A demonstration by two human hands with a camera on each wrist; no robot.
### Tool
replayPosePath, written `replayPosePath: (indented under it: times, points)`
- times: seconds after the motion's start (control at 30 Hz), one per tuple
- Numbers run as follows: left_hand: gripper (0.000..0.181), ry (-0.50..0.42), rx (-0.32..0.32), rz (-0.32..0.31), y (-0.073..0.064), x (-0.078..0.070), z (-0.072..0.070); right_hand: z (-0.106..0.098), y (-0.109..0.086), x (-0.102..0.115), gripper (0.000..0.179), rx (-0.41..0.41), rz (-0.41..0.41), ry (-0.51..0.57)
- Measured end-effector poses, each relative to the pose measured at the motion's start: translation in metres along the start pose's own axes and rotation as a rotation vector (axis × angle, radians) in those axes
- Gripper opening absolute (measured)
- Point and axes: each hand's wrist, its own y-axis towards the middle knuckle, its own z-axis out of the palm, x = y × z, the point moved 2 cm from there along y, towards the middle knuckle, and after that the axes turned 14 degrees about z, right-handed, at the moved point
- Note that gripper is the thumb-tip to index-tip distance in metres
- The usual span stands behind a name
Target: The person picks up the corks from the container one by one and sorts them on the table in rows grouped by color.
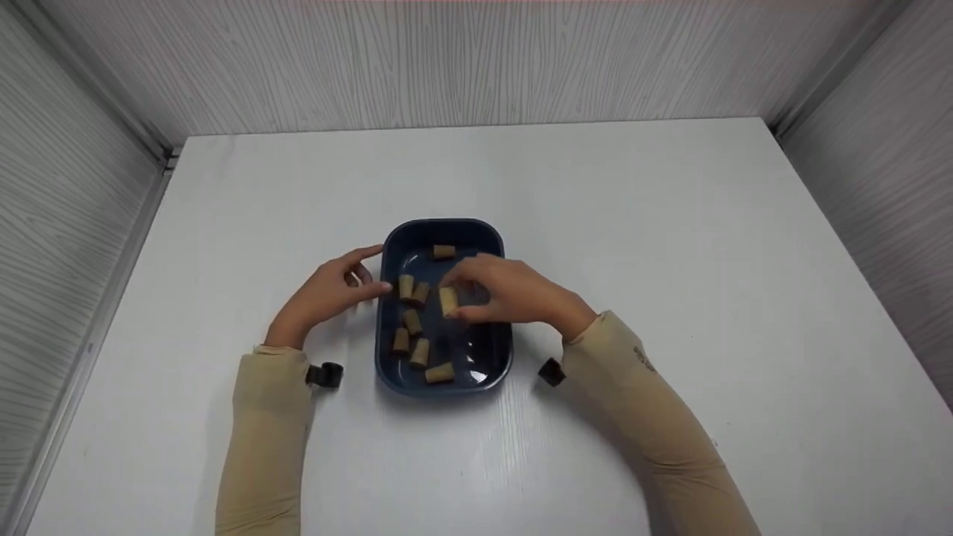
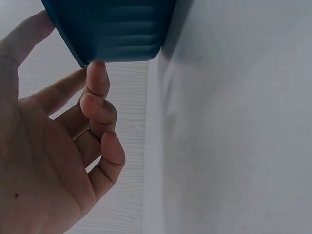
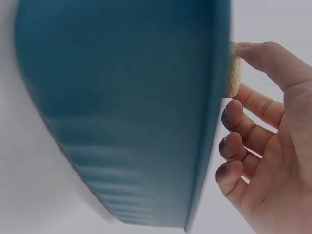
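Eight tan corks are in view: seven lying in one deep blue tray [image 1: 476, 350] and one held cork [image 1: 448, 303] between the thumb and fingers of the right hand [image 1: 521, 290], over the tray's interior. Of the seven, one top cork [image 1: 444, 252] lies alone near the far end; a pair [image 1: 413, 290] sits close together below it; three more corks [image 1: 412, 322] gather along the left half; and a last cork [image 1: 440, 373] rests on its side by the near end. Each is a short, blunt cylinder, several visibly tapered, with a matt surface; the held one looks grainy from the right wrist.

The tray is a rounded rectangle, glossy inside, with ribs moulded on its outer wall; its exact material is hard to tell. The left hand [image 1: 331, 290] is relaxed, its thumb and index finger touching the rim, the other fingers loosely bent.

Two beige cloth sleeves [image 1: 268, 417] cover the forearms, and two small black devices [image 1: 325, 374] sit at the wrists. The tabletop [image 1: 633, 201] is smooth and white, with three wood-grain panels [image 1: 476, 67] around it.
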Motion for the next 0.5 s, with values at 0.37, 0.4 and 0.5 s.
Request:
replayPosePath:
  times: [0.37,0.4,0.5]
  points:
    - [0.077,-0.005,0.076,-0.003,-0.002,-0.004,-0.003,-0.019,-0.008,-0.022,0.040,-0.105,0.031,0.069]
    - [0.078,-0.003,0.079,-0.004,-0.002,-0.004,-0.003,-0.020,-0.008,-0.026,0.040,-0.102,0.042,0.078]
    - [0.078,-0.008,0.082,-0.002,0.000,-0.004,-0.003,-0.020,-0.010,-0.037,0.040,-0.098,0.079,0.114]
